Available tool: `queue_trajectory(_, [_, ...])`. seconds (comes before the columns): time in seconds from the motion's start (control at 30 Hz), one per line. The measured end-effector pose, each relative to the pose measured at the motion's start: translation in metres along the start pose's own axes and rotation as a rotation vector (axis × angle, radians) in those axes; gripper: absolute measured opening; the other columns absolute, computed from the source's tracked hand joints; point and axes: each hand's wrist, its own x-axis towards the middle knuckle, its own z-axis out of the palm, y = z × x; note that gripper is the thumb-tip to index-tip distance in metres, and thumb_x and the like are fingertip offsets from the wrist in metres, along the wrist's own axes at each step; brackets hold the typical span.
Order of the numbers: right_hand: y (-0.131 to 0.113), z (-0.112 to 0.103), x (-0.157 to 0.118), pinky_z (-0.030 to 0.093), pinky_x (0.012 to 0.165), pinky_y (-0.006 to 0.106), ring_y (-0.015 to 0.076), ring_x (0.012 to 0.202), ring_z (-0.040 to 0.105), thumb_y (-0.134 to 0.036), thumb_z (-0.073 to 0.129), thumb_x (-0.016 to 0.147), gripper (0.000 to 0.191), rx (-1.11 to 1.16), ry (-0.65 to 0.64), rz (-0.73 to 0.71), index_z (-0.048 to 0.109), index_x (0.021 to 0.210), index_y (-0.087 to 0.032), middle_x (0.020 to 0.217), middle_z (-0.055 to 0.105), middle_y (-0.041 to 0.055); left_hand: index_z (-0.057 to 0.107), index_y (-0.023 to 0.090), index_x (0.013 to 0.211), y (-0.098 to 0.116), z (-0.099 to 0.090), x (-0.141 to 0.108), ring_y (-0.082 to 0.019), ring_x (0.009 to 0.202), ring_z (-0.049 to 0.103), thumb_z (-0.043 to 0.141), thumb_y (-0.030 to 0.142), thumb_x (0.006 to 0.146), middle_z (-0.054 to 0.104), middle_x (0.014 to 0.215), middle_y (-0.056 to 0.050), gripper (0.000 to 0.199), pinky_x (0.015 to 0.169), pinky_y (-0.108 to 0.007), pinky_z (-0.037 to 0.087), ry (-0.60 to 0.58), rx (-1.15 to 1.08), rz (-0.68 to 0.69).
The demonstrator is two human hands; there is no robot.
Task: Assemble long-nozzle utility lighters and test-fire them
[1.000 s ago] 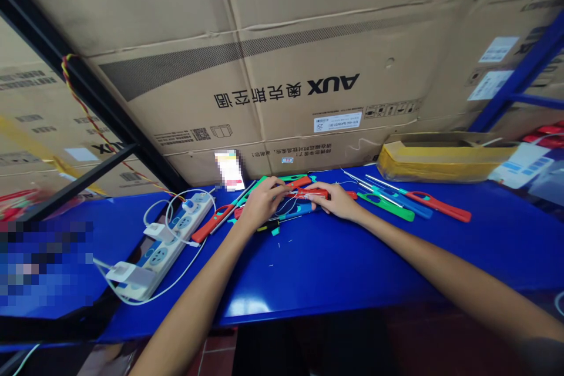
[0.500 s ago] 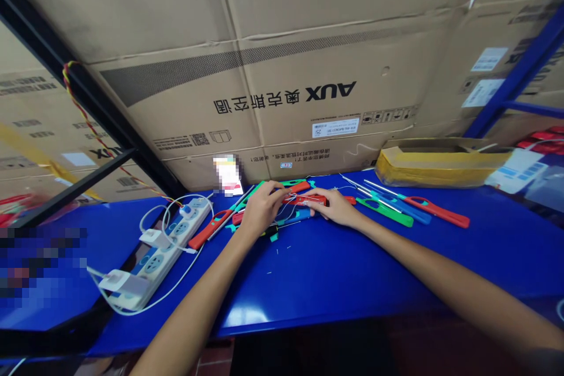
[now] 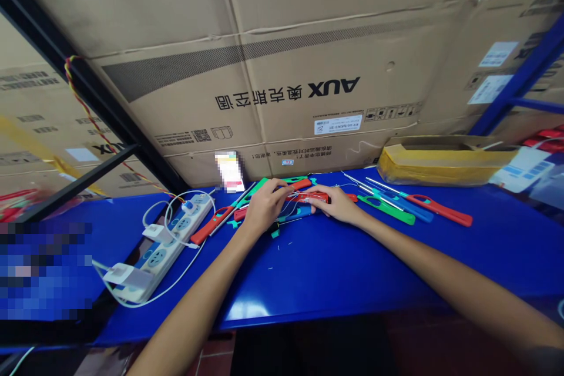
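Observation:
My left hand (image 3: 267,205) is closed, its thumb and fingertips pinched at a thin pale wire (image 3: 291,202). Opposite it, my right hand (image 3: 338,204) grips a red lighter casing (image 3: 304,195) from its right end, thumb below and fingers over the top. The wire runs loosely across the red casing between both hands. Under them lie a blue lighter part (image 3: 304,212) and a green casing (image 3: 259,188). A red long-neck lighter (image 3: 211,224) lies left of my left hand. Beyond my right hand are a green lighter (image 3: 390,210), a blue one (image 3: 418,211) and a red one (image 3: 443,210) with metal tubes.
A white power strip (image 3: 187,220) with chargers and looping cables lies at the left. A lit phone (image 3: 230,171) leans against the large cardboard box (image 3: 282,100). An open yellow-taped carton (image 3: 440,167) stands at the back right. Small wire scraps (image 3: 278,248) dot the blue table (image 3: 352,282).
The view has shifted slightly. Both hands stay nearly in place over the red casing, with the left fingertips still at the wire.

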Motion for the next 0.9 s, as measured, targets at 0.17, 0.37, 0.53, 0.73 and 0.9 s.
queue_trajectory(0.17, [-0.002, -0.001, 0.0, 0.044, 0.055, 0.029, 0.0135, 0.049, 0.052, -0.049, 0.065, 0.101, 0.036, 0.016, 0.007, 0.018, 0.071, 0.124, -0.022, 0.079, 0.078, 0.0013, 0.075, 0.02, 0.118, -0.001, 0.003, -0.002, -0.022, 0.097, 0.069, 0.054, 0.023, 0.11, 0.073, 0.109, -0.011, 0.023, 0.082, -0.035, 0.058, 0.021, -0.023, 0.03])
queue_trajectory(0.37, [0.0, -0.001, 0.0, 0.042, 0.052, 0.027, 0.0128, 0.048, 0.052, -0.05, 0.064, 0.1, 0.038, 0.031, 0.005, 0.029, 0.071, 0.124, -0.021, 0.079, 0.078, 0.0013, 0.075, 0.02, 0.117, -0.005, 0.009, -0.004, -0.021, 0.1, 0.07, 0.057, 0.02, 0.109, 0.073, 0.11, -0.011, 0.02, 0.084, -0.034, 0.059, 0.039, -0.056, 0.072])
queue_trajectory(0.53, [0.003, -0.001, 0.0, 0.042, 0.052, 0.027, 0.0118, 0.047, 0.051, -0.049, 0.065, 0.101, 0.036, 0.036, -0.001, 0.022, 0.072, 0.124, -0.022, 0.079, 0.077, 0.0006, 0.076, 0.02, 0.116, -0.007, 0.009, -0.004, -0.021, 0.099, 0.069, 0.058, 0.017, 0.108, 0.073, 0.11, -0.01, 0.019, 0.084, -0.033, 0.059, 0.037, -0.074, 0.077])
queue_trajectory(0.73, [0.0, -0.001, 0.0, 0.044, 0.054, 0.027, 0.0128, 0.05, 0.053, -0.048, 0.064, 0.101, 0.037, 0.017, -0.001, 0.025, 0.071, 0.126, -0.021, 0.08, 0.077, 0.0015, 0.076, 0.021, 0.119, -0.011, 0.003, -0.003, -0.021, 0.1, 0.069, 0.059, 0.016, 0.107, 0.072, 0.108, -0.009, 0.021, 0.085, -0.034, 0.059, 0.017, -0.149, 0.097])
queue_trajectory(0.9, [0.0, -0.002, -0.001, 0.045, 0.058, 0.028, 0.0131, 0.052, 0.055, -0.044, 0.063, 0.102, 0.036, -0.009, -0.006, 0.024, 0.071, 0.128, -0.02, 0.08, 0.078, 0.0019, 0.076, 0.022, 0.121, -0.012, 0.001, -0.003, -0.021, 0.101, 0.07, 0.057, 0.017, 0.108, 0.072, 0.11, -0.009, 0.023, 0.085, -0.034, 0.059, -0.002, -0.135, 0.101])
